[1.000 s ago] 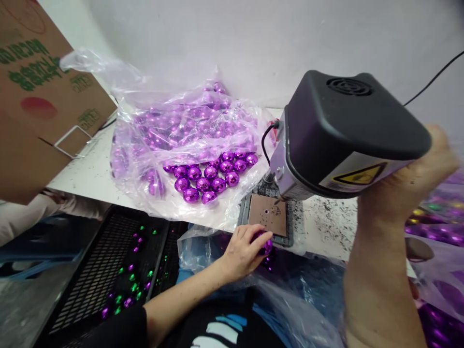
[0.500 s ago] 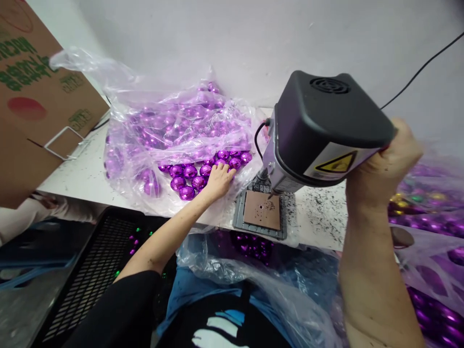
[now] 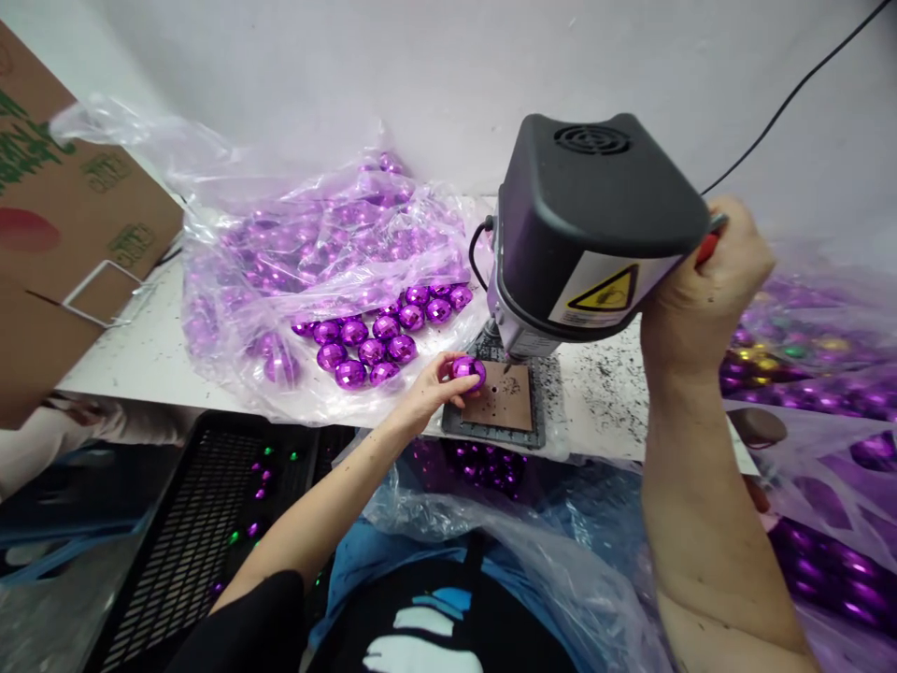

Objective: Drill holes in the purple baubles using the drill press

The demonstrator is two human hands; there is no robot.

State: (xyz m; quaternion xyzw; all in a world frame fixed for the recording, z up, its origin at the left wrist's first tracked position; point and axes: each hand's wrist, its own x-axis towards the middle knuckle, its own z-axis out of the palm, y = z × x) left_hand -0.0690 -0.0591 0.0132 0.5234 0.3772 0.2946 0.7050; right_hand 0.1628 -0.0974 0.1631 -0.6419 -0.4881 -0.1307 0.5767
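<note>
Left hand (image 3: 440, 383) gripping one purple ball (image 3: 469, 372), at rear-left corner of brown plate (image 3: 508, 407), near table's (image 3: 140, 365) front edge. Half a second ago that hand was in the pile (image 3: 371, 350); so one's now picked. Ball's roundish: no clear long axis, pointing unreadable. Right hand (image 3: 721, 271) closed round machine's (image 3: 595, 187) red handle (image 3: 707, 248).

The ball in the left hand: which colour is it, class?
The ball is shiny purple, seen best in the head view.

Black sleeve (image 3: 263, 617), black top (image 3: 522, 622), white-and-blue print (image 3: 424, 645), bare forearms (image 3: 336, 505)
</note>
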